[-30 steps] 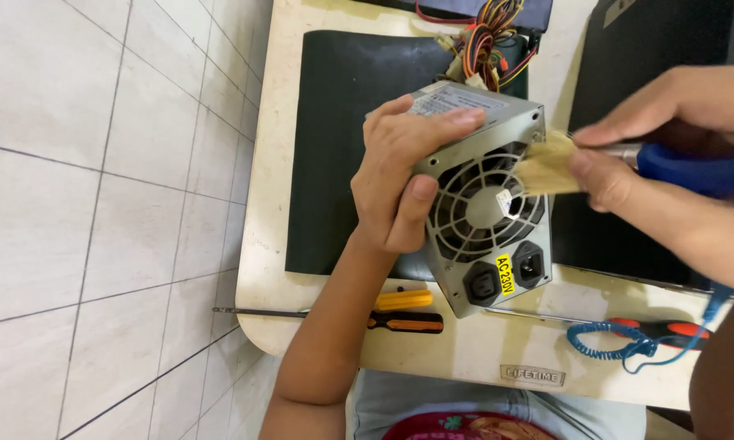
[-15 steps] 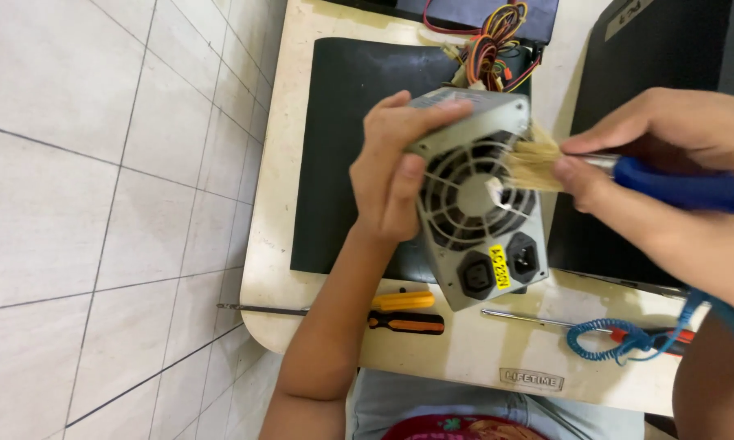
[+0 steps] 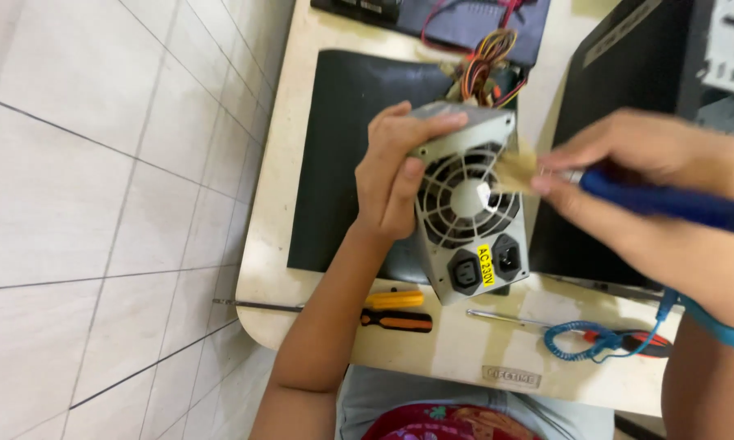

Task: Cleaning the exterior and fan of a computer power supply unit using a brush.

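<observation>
Here the left hand grips a grey computer power supply by its casing edge above the tabletop; the right hand pinches a blue-handled brush against the fan grille. The box looks rigid, probably heavy.

Power supply unit held above a mat on a table.
Left hand at its left, brush at its right; screwdrivers lie nearer the person, cables beyond.
</observation>
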